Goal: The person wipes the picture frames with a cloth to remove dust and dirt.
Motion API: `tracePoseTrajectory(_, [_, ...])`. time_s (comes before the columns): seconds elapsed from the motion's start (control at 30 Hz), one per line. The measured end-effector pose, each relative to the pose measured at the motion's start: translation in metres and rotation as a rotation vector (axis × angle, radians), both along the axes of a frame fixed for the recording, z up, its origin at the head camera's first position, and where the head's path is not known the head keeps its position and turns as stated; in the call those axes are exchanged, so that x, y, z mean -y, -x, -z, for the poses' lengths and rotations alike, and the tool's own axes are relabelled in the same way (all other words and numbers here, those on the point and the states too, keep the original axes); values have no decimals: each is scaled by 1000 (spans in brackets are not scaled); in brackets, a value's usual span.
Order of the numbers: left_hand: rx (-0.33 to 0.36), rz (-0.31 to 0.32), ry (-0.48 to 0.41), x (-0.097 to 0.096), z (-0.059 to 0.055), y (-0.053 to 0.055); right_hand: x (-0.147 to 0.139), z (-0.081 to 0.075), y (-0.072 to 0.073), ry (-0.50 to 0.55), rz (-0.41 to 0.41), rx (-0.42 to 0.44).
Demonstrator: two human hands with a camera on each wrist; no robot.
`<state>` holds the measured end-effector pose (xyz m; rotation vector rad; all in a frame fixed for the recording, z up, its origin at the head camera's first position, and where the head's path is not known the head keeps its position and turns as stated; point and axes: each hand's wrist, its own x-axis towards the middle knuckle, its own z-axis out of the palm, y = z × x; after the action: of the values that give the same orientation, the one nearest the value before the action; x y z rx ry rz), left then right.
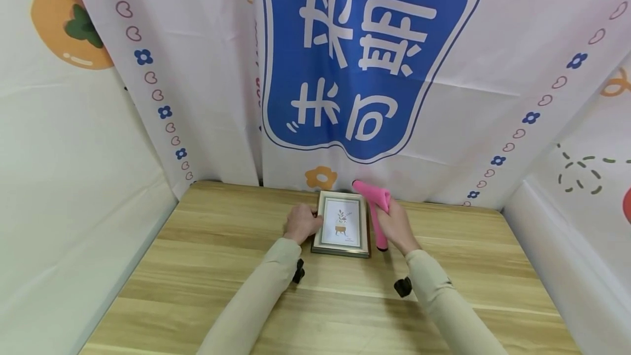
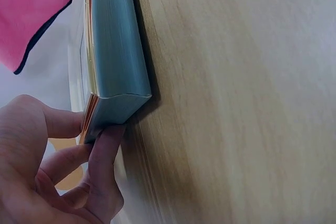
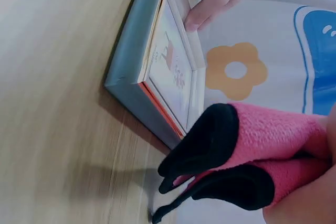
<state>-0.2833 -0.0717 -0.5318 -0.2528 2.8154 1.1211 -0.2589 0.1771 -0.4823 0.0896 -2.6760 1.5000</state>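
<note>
While pinching a rectangular picture frame (image 1: 341,223) with a pale metallic border and grey-green sides at its nine o'clock edge, using the bare left hand (image 1: 302,223), also grips a folded, fleecy pink cloth (image 1: 373,193) with black-trimmed ends in the bare right hand (image 1: 394,228). Holds the left fingers bent and nearly closed, parted only by the frame's edge, with contact on both border and side. Has the frame lying face up on a light wood-grain tabletop (image 1: 222,267), towards its twelve o'clock end, with a print of a leafy plant in an orange pot uppermost. Has the right hand at three o'clock from the frame, just beside it, with fingers curled tightly round the cloth. Points one end of the cloth towards half past ten from that hand, the other towards seven. Cannot tell of any contact between cloth and frame. Wears long cream sleeves (image 1: 251,300). Faces, at twelve o'clock, a white fabric backdrop (image 1: 468,70) printed with a blue panel (image 1: 355,86) of white characters and, at eleven from the frame, an orange flower (image 1: 313,179).
</note>
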Motion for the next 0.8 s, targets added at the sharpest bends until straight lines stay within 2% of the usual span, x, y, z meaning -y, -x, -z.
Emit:
tracePoseTrajectory(0.2, [-1, -6, 3, 1, 0, 1, 20, 11, 18, 5, 22, -54])
tracePoseTrajectory(0.47, [0, -14, 9, -1, 0, 0, 43, 39, 37, -121, -28, -89])
tracePoseTrajectory(0.63, [-6, -21, 9, -1, 0, -1, 54, 47, 40, -175, -85, -35])
tracePoseTrajectory(0.8, [-8, -15, 14, -1, -1, 0, 65, 47, 45, -243, -77, 24])
